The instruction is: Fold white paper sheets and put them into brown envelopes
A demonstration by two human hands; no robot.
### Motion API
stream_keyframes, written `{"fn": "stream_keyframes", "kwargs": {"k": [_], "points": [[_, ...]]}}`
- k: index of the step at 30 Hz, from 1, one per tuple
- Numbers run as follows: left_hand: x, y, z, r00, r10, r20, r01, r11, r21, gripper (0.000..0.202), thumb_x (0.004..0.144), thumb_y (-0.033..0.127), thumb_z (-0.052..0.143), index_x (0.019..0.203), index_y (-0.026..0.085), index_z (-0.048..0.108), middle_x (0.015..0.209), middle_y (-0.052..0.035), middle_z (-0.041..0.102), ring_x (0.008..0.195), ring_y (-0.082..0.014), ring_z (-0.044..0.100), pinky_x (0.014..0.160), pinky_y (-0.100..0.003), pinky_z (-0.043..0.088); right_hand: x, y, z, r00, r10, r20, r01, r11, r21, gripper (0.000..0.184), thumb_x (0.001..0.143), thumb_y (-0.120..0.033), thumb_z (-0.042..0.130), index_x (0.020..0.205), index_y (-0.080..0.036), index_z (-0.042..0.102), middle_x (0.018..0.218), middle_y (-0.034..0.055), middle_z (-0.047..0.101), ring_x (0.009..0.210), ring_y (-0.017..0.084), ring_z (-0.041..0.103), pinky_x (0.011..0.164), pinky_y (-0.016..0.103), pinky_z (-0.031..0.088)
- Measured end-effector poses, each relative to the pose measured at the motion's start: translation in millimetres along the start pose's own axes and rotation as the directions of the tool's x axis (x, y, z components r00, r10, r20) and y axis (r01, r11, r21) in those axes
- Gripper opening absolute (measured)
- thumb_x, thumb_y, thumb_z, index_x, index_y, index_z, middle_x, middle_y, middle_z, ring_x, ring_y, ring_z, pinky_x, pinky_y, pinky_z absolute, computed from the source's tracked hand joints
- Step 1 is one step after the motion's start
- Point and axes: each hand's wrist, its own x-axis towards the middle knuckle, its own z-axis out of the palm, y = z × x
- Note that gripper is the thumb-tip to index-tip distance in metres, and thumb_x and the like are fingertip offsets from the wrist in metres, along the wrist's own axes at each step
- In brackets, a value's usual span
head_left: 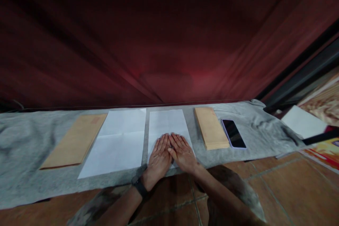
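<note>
Tiled floor [265, 183] lies nearest me, with a grey cloth [23, 148] spread across it. My left hand [158, 159] and right hand [182, 153] sit side by side, thumbs touching, both open and pressed flat on the near end of a narrow white sheet [166, 122]. Its long axis runs straight away from me. Left of it lie a wider creased sheet [119, 141] and a brown envelope [75, 139]. Right of it, apart from my hands, are an envelope stack [211, 127] and a phone [233, 133]. A red curtain [169, 42] hangs behind.

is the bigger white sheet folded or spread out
Spread out: the bigger white sheet lies flat on the grey cloth, crease lines crossing it.
</note>
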Motion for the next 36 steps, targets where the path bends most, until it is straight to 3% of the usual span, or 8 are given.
{"fn": "stream_keyframes", "kwargs": {"k": [9,13,17,20,24,28,31,36], "points": [[-17,-10,-11.9,0.987,-0.150,-0.051,0.150,0.989,-0.015,0.067,0.099,0.046,0.038,0.152,0.005,0.034,0.156,-0.0213,0.040,0.149,-0.0302,0.031,0.119,-0.049,0.034,-5,22,-4,0.990,0.141,0.012,-0.137,0.975,-0.177,0.060,0.105,-0.049,0.035,0.154,-0.014,0.037,0.160,0.0119,0.032,0.149,0.024,0.030,0.122,0.044,0.027],[-33,-15,-13.7,0.982,-0.175,-0.076,0.176,0.984,0.006,0.065,0.101,0.044,0.036,0.149,0.001,0.038,0.155,-0.0247,0.040,0.148,-0.0321,0.033,0.118,-0.051,0.035,-8,24,-8,0.980,0.200,0.011,-0.195,0.963,-0.187,0.063,0.104,-0.049,0.033,0.155,-0.011,0.034,0.160,0.0126,0.031,0.149,0.025,0.030,0.121,0.042,0.028],[-39,-14,-16.9,0.980,-0.181,-0.079,0.181,0.983,-0.004,0.060,0.102,0.038,0.033,0.151,0.004,0.034,0.155,-0.0223,0.041,0.148,-0.0299,0.034,0.118,-0.051,0.036,-10,24,-8,0.977,0.211,-0.016,-0.211,0.959,-0.189,0.062,0.104,-0.049,0.033,0.154,-0.011,0.036,0.159,0.0128,0.034,0.148,0.026,0.032,0.120,0.044,0.030],[-12,-3,-17.2,0.990,-0.138,-0.019,0.137,0.989,-0.060,0.059,0.102,0.035,0.028,0.155,0.008,0.028,0.158,-0.0179,0.038,0.149,-0.0259,0.030,0.119,-0.048,0.034,-10,24,-7,0.980,0.193,-0.047,-0.198,0.962,-0.187,0.063,0.104,-0.048,0.036,0.153,-0.009,0.038,0.158,0.0141,0.035,0.147,0.026,0.034,0.121,0.043,0.029],[62,20,-4.0,0.998,-0.023,0.058,0.030,0.990,-0.137,0.057,0.102,0.031,0.023,0.154,0.009,0.030,0.159,-0.0151,0.037,0.150,-0.0238,0.029,0.120,-0.046,0.032,-10,26,-4,0.985,0.166,-0.048,-0.172,0.970,-0.172,0.059,0.102,-0.041,0.042,0.151,-0.008,0.041,0.157,0.0153,0.039,0.146,0.027,0.035,0.121,0.043,0.028],[121,26,16.3,0.989,-0.055,0.136,0.071,0.990,-0.120,0.058,0.102,0.034,0.024,0.151,0.006,0.038,0.158,-0.0173,0.038,0.149,-0.0256,0.031,0.121,-0.046,0.029,-9,26,1,0.979,0.189,-0.070,-0.197,0.970,-0.141,0.055,0.101,-0.037,0.043,0.145,-0.004,0.049,0.150,0.0194,0.048,0.145,0.029,0.038,0.120,0.046,0.030],[136,13,25.0,0.987,-0.067,0.144,0.080,0.993,-0.087,0.059,0.102,0.039,0.025,0.151,0.009,0.038,0.159,-0.0152,0.037,0.149,-0.0256,0.030,0.122,-0.047,0.027,-9,25,2,0.975,0.191,-0.114,-0.204,0.973,-0.112,0.054,0.101,-0.040,0.043,0.145,-0.009,0.049,0.149,0.0176,0.050,0.143,0.029,0.040,0.119,0.048,0.032],[137,-22,25.3,0.985,-0.123,0.121,0.125,0.992,-0.016,0.062,0.103,0.043,0.023,0.151,0.006,0.038,0.158,-0.0169,0.037,0.149,-0.0274,0.032,0.122,-0.047,0.026,-9,25,-1,0.973,0.186,-0.134,-0.198,0.976,-0.086,0.057,0.101,-0.041,0.043,0.150,-0.013,0.042,0.155,0.0138,0.042,0.143,0.027,0.040,0.119,0.045,0.033]]}}
